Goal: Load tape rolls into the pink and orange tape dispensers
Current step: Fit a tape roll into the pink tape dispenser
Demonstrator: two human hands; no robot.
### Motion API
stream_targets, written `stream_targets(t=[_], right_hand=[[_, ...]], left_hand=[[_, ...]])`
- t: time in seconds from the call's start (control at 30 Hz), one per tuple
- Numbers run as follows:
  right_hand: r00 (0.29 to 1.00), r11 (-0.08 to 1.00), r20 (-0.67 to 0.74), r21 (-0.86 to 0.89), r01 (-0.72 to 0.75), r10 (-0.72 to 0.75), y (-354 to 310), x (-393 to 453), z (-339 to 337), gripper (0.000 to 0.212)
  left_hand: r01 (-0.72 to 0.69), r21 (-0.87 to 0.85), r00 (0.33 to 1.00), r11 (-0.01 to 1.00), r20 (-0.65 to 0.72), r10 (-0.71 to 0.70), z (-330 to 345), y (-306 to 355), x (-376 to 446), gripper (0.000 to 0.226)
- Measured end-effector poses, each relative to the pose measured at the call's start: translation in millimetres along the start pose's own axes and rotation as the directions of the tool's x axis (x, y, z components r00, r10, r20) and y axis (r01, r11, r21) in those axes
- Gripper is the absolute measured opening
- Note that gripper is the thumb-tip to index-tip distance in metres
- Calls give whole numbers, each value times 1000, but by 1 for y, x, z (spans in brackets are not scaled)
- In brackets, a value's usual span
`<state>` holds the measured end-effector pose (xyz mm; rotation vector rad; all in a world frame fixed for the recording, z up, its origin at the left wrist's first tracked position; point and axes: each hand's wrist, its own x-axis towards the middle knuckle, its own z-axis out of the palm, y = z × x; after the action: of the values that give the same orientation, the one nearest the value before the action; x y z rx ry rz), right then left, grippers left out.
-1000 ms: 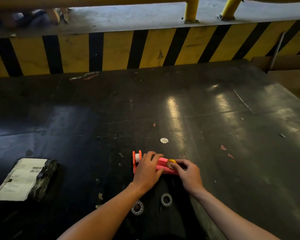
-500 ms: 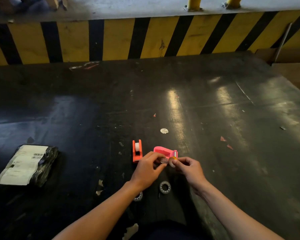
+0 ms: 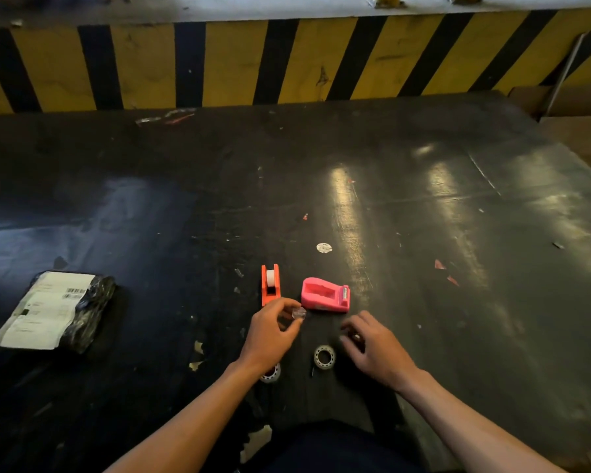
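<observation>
My left grip [image 3: 273,331] pinches a small clear spool [image 3: 298,313] just before the pink dispenser [image 3: 325,295]; my right grip [image 3: 372,349] hovers released beside a tape roll [image 3: 324,356].

Dark scuffed tabletop [image 3: 423,206] (glossy with light streaks), yellow-and-black striped barrier [image 3: 239,63] behind, grey ledge [image 3: 253,5] above

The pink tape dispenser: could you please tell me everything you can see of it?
The pink tape dispenser looks like moulded plastic, with a rounded back, an open cavity on top and a silvery cutter strip at its right end. The cavity appears empty, with no roll inside. It stands upright on the dark table, just right of the orange dispenser and apart from it. Neither hand touches it; the left hand, pinching a small clear piece, is just in front of it.
</observation>
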<state>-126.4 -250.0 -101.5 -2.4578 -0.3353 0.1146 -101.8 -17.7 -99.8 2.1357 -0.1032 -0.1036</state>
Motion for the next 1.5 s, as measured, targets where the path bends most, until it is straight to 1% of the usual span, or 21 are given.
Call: stream_targets(t=[0.03, 0.07, 0.1, 0.13, 0.17, 0.2, 0.23, 0.3, 0.37, 0.4, 0.43, 0.5, 0.57, 0.63, 0.67, 0.7, 0.93, 1.13, 1.23, 1.37, 1.5], right_hand=[[992, 1000, 124, 28, 11, -14, -5, 3, 0, 35], [966, 999, 257, 29, 14, -21, -9, 6, 0, 48], [924, 1000, 382, 4, 6, -8, -13, 9, 1, 60], [882, 999, 470, -43, 8, 13, -16, 12, 3, 68], [855, 995, 517, -100, 22, 33, -19, 14, 6, 70], [848, 989, 528, -145, 43, 40, -20, 17, 9, 65], [851, 985, 524, -165, 46, 48, -19, 19, 13, 57], [872, 993, 484, -113, -16, 69, -18, 24, 15, 47], [909, 985, 400, 68, -157, 118, -20, 32, 10, 45], [924, 949, 353, 212, -233, 148, -23, 35, 4, 45], [933, 885, 312, 364, -289, 177, -26, 40, 0, 44], [950, 743, 239, 595, -305, 198, -34, 49, -8, 44], [962, 634, 194, 723, -273, 192, -39, 60, -13, 47], [962, 517, 193, 813, -266, 192, -45, 68, -18, 48], [961, 477, 199, 837, -269, 192, -48, 70, -22, 48], [960, 463, 203, 844, -271, 193, -50, 72, -25, 47], [964, 473, 228, 840, -267, 139, -57, 78, -39, 46], [958, 382, 269, 879, -286, 101, -52, 81, -39, 45], [951, 321, 294, 895, -309, 95, -48, 83, -37, 46], [926, 225, 373, 899, -375, 52, -48, 82, -45, 50], [934, 204, 357, 912, -355, 29, -47, 84, -46, 49]], left_hand=[[5, -1, 1000, 1000, 4, -5, -1, 1, 1, 27], [8, -2, 1000, 1000, 7, -8, -2, 2, 2, 27], [10, -3, 1000, 1000, 7, -10, -3, 4, 4, 27], [12, -2, 1000, 1000, 3, -12, -4, 5, 5, 26], [14, -5, 1000, 1000, -3, -14, -5, 6, 6, 26], [17, -12, 1000, 1000, -6, -17, -6, 7, 8, 26], [23, -23, 1000, 999, -4, -24, -7, 8, 9, 26], [43, -43, 999, 998, 2, -43, -10, 10, 10, 26], [61, -70, 998, 996, -2, -61, -13, 11, 12, 26], [66, -84, 998, 994, -6, -66, -14, 12, 13, 26], [69, -100, 998, 993, -7, -70, -16, 14, 14, 26], [68, -134, 998, 989, 3, -69, -19, 22, 18, 28], [57, -164, 998, 985, 16, -55, -22, 30, 24, 30], [43, -156, 999, 987, 10, -42, -26, 38, 29, 30], [39, -140, 999, 989, 7, -39, -28, 41, 32, 30], [38, -128, 999, 991, 6, -38, -30, 43, 35, 29], [19, -86, 1000, 996, 1, -19, -40, 56, 43, 24], [-75, -26, 996, 997, -41, 74, -40, 58, 40, 28], [-91, -17, 996, 996, -4, 91, -43, 56, 42, 27], [-14, -71, 995, 997, 97, 21, -48, 55, 48, 22], [125, -271, 977, 954, 201, -71, -51, 62, 52, 21]])
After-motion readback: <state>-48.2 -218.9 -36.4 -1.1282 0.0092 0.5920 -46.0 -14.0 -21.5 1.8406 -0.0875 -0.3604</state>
